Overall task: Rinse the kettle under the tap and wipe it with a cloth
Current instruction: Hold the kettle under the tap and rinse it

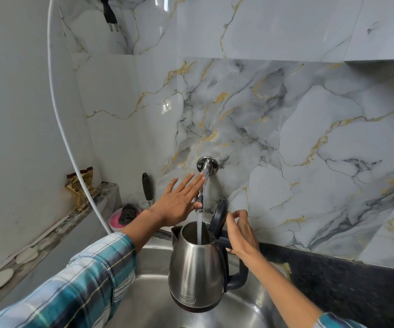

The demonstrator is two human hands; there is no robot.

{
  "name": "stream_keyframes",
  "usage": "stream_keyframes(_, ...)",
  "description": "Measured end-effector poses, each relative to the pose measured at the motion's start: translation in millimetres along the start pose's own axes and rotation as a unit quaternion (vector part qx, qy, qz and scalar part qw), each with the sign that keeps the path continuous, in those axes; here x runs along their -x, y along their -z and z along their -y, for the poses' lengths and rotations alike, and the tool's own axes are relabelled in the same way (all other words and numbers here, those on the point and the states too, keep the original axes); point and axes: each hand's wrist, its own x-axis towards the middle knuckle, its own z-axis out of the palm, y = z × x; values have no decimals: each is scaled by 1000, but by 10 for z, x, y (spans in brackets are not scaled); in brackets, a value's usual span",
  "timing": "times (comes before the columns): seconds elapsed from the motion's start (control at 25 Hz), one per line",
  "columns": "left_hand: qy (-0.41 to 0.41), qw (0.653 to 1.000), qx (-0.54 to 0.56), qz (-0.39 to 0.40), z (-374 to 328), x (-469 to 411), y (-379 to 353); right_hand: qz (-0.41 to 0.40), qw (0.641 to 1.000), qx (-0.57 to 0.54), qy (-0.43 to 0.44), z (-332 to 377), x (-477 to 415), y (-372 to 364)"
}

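A steel kettle (197, 266) with a dark handle and its lid (218, 215) flipped up hangs over the steel sink (148, 294). My right hand (240, 233) grips the top of the kettle's handle. Water runs from the wall tap (203, 183) straight into the kettle's open mouth. My left hand (179, 201) is at the tap with fingers spread flat, its thumb touching the tap's small lever near the spout. No cloth is in view.
A pink dish with a dark scrubber (125, 215) and a black-handled tool (147, 188) stand left of the tap. A white hose (73, 147) curves down the left wall past a ledge with a brown packet (80, 185). A dark granite counter (347, 278) lies right.
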Motion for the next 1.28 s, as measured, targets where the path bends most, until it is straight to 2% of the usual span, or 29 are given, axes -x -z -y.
stream_keyframes(0.12,122,977,168,47,31,8,-5,6,1000,-18,-1,-36,-7,28)
stream_keyframes(0.2,171,925,320,108,87,-18,35,14,1000,-26,2,-84,-27,42)
stream_keyframes(0.28,169,865,446,155,128,-49,39,20,999,-32,6,-132,-45,50)
stream_keyframes(0.36,146,825,516,180,150,-78,-1,20,999,-32,7,-157,-51,61)
stream_keyframes(0.48,166,802,552,157,128,-109,-49,16,999,-43,0,-165,-77,72)
stream_keyframes(0.6,242,788,564,48,-14,-122,-57,7,999,-46,-4,-137,-78,38)
stream_keyframes(0.68,290,793,534,-37,-146,-126,-68,-4,999,-46,-12,-99,-83,1)
stream_keyframes(0.76,324,831,443,-94,-301,-122,-61,-21,998,-60,-22,-90,-113,-56)
stream_keyframes(0.88,385,865,298,-123,-468,-127,-37,-46,995,-76,-37,-116,-139,-102)
stream_keyframes(0.96,387,880,245,-124,-505,-96,-43,-56,993,-95,-47,-150,-86,-61)
stream_keyframes(1.04,377,889,234,-115,-541,1,-61,-68,989,-116,-58,-191,44,73)
stream_keyframes(1.16,407,860,260,-164,-738,229,-92,-101,981,-143,-88,-302,285,411)
stream_keyframes(1.2,400,857,262,-190,-852,313,-115,-111,975,-161,-102,-353,375,536)
stream_keyframes(1.28,335,869,285,-226,-1199,456,-156,-129,965,-195,-122,-494,583,820)
